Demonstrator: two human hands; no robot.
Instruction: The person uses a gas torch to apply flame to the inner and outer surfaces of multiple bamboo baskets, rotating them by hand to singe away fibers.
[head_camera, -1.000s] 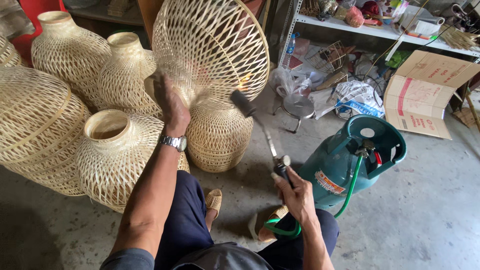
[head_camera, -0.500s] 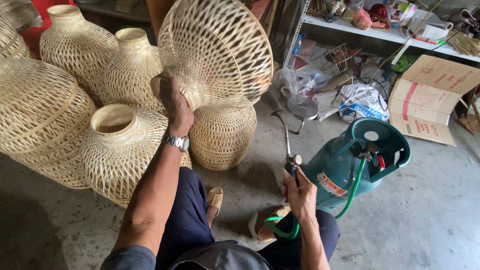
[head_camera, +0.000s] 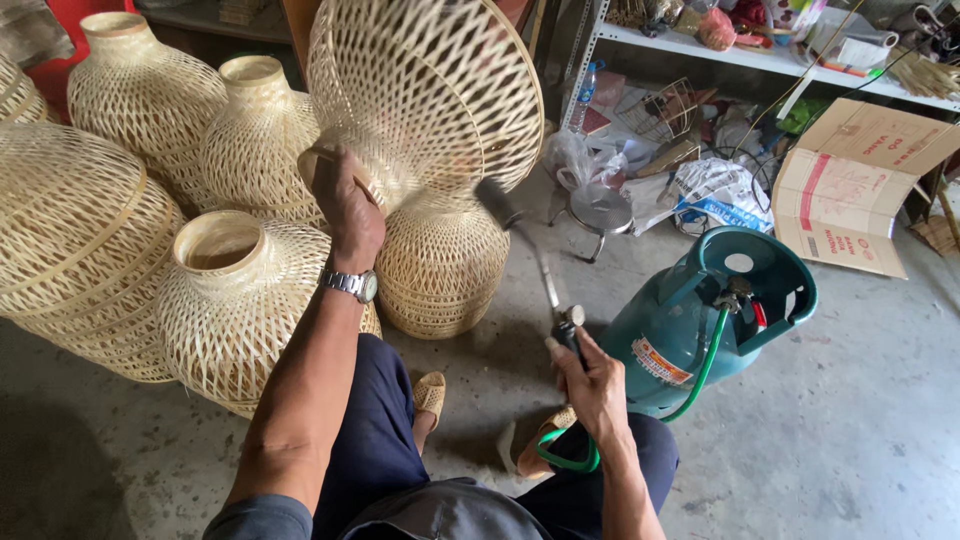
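While crouched low over the concrete floor (head_camera: 820, 450), gripped a large woven bamboo shade (head_camera: 430, 90) by its narrow neck ring with the left hand (head_camera: 350, 205), fingers clenched round the rim near the upper middle of the frame. Held it tilted, wide mouth flaring toward the top edge and open lattice facing the camera. Wore a metal wristwatch (head_camera: 352, 285) just below that grip.

Closed the right hand (head_camera: 595, 385), lower centre, round the handle of a gas torch (head_camera: 535, 260), thumb up by the valve. Pointed the thin wand up and left, dark nozzle just beside the shade's lower wall; could not tell whether touching, nor whether lit. Trailed a green hose (head_camera: 705, 360) from the handle to a teal gas cylinder (head_camera: 690, 330) lying tilted at centre right.

Judged the shade light for its bulk, springy but easily crushed or scorched: thin strips, open weave. Looked best taken at the stiff neck ring, as here, or at the bound mouth rim, never by the lattice. Hung above and to the right of the gripping fingers, so likely to swing about the wrist.

Stood among more bamboo shades (head_camera: 235, 310) crowding the left half, with a small metal stool (head_camera: 597, 210) and a cardboard box (head_camera: 860, 185) toward the upper right.
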